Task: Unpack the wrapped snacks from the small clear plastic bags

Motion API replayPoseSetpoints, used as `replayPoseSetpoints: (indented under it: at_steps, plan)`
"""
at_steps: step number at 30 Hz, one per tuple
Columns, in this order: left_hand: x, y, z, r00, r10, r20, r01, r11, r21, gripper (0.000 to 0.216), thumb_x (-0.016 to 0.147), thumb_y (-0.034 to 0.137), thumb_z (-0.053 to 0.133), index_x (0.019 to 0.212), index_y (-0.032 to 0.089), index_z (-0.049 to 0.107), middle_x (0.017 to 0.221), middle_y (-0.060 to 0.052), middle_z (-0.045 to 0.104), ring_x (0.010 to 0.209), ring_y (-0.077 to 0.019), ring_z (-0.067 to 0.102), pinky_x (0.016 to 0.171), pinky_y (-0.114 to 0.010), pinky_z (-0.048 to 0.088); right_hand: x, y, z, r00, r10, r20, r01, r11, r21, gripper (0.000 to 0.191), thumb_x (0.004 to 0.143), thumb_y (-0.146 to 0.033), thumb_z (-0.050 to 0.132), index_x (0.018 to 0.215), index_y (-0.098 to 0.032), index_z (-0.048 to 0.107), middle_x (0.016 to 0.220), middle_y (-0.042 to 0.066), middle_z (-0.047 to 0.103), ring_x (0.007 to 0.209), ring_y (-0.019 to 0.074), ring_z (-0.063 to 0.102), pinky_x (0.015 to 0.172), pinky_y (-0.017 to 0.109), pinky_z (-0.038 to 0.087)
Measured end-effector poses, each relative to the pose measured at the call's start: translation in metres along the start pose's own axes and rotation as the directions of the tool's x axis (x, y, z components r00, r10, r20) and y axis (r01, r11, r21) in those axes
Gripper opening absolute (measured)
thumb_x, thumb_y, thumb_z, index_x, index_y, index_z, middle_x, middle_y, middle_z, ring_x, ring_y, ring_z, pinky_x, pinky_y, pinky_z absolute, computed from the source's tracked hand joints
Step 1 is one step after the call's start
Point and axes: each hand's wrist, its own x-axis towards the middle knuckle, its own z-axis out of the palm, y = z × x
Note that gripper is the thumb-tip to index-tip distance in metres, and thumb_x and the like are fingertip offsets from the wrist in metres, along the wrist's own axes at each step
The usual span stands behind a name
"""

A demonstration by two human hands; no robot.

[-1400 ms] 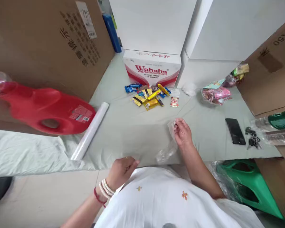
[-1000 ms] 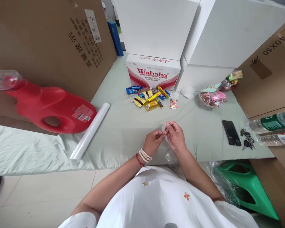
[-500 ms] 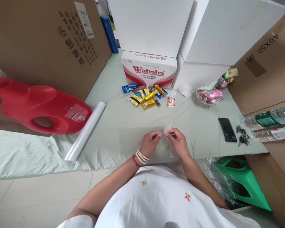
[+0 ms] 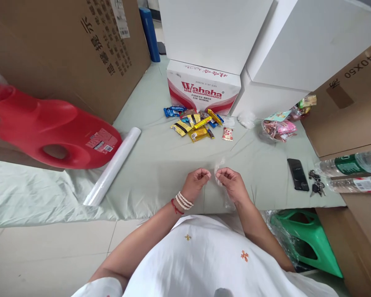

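Note:
A thin, clear plastic bag [image 4: 219, 168] is pinched between the thumb and fingers of my right hand [image 4: 231, 182], part of it dangling below toward the table edge. Just left of it, my left hand [image 4: 197, 182] is closed in a pinch, a small gap away from the right one; what its fingertips hold, if anything, is too small to make out. Beyond both hands lies a pile of wrapped snacks [image 4: 200, 121] in yellow, blue and brown. A small red-and-white packet [image 4: 227, 134] lies right of the pile, near a crumpled clear bag [image 4: 246, 119].
A white Wahaha carton [image 4: 204, 88] stands behind the snacks. On the left are a red jug [image 4: 58, 132] and a white roll [image 4: 113, 167]. To the right lie a bag of sweets [image 4: 278, 128], a phone [image 4: 298, 175], keys [image 4: 317, 183] and a plastic bottle [image 4: 352, 163].
The plastic in my right hand has shifted slightly and hangs differently. Both hands stay close together in nearly the same place. The camera view has turned a little.

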Motion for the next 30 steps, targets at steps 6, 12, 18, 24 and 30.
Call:
replayPoseSetpoints:
  at_steps: [6, 12, 18, 24, 30]
  plan:
    - [0.002, -0.002, -0.008, 0.997, -0.037, 0.067, 0.038, 0.999, -0.024, 0.040, 0.073, 0.055, 0.077, 0.079, 0.016, 0.066, 0.069, 0.002, 0.059, 0.063, -0.0117, 0.049, 0.064, -0.027, 0.040, 0.003, -0.003, 0.007, 1.000, -0.018, 0.013, 0.020, 0.992, -0.127, 0.031, 0.072, -0.048, 0.083, 0.078, -0.020, 0.072, 0.069, -0.002, 0.062, 0.063, 0.0120, 0.044, 0.060, 0.026, 0.034]
    - [0.004, -0.005, -0.018, 0.992, -0.030, 0.123, 0.040, 0.996, -0.077, 0.041, 0.077, 0.057, 0.074, 0.078, 0.016, 0.068, 0.070, 0.001, 0.060, 0.065, -0.0123, 0.047, 0.066, -0.027, 0.040, 0.004, -0.009, 0.019, 0.995, 0.067, 0.079, -0.066, 0.997, -0.027, 0.036, 0.070, -0.053, 0.084, 0.077, -0.020, 0.072, 0.065, -0.002, 0.062, 0.057, 0.0110, 0.041, 0.058, 0.026, 0.032]
    - [0.004, -0.008, -0.023, 0.985, -0.036, 0.168, 0.052, 0.994, -0.095, 0.040, 0.079, 0.056, 0.073, 0.077, 0.016, 0.065, 0.070, 0.001, 0.058, 0.066, -0.0116, 0.046, 0.067, -0.027, 0.039, 0.005, -0.007, 0.019, 0.984, 0.148, 0.102, -0.156, 0.985, 0.071, 0.042, 0.065, -0.055, 0.088, 0.079, -0.019, 0.070, 0.064, -0.003, 0.060, 0.056, 0.0105, 0.040, 0.057, 0.026, 0.029]
    - [0.007, -0.005, -0.028, 0.989, -0.081, 0.122, 0.091, 0.993, -0.077, 0.045, 0.076, 0.060, 0.075, 0.082, 0.016, 0.066, 0.072, 0.001, 0.061, 0.064, -0.0111, 0.046, 0.065, -0.027, 0.039, 0.008, -0.010, 0.007, 0.993, 0.121, 0.000, -0.121, 0.988, 0.096, 0.042, 0.063, -0.054, 0.090, 0.079, -0.020, 0.071, 0.063, -0.005, 0.055, 0.055, 0.0098, 0.039, 0.055, 0.025, 0.028]
    - [0.006, -0.001, -0.013, 0.985, -0.063, 0.162, 0.072, 0.996, -0.054, 0.048, 0.072, 0.062, 0.079, 0.079, 0.016, 0.065, 0.072, 0.001, 0.061, 0.069, -0.0121, 0.049, 0.068, -0.027, 0.041, 0.005, -0.008, 0.009, 1.000, -0.014, -0.022, 0.012, 0.996, -0.083, 0.034, 0.074, -0.053, 0.082, 0.083, -0.021, 0.074, 0.072, -0.001, 0.064, 0.062, 0.0122, 0.045, 0.060, 0.026, 0.036]
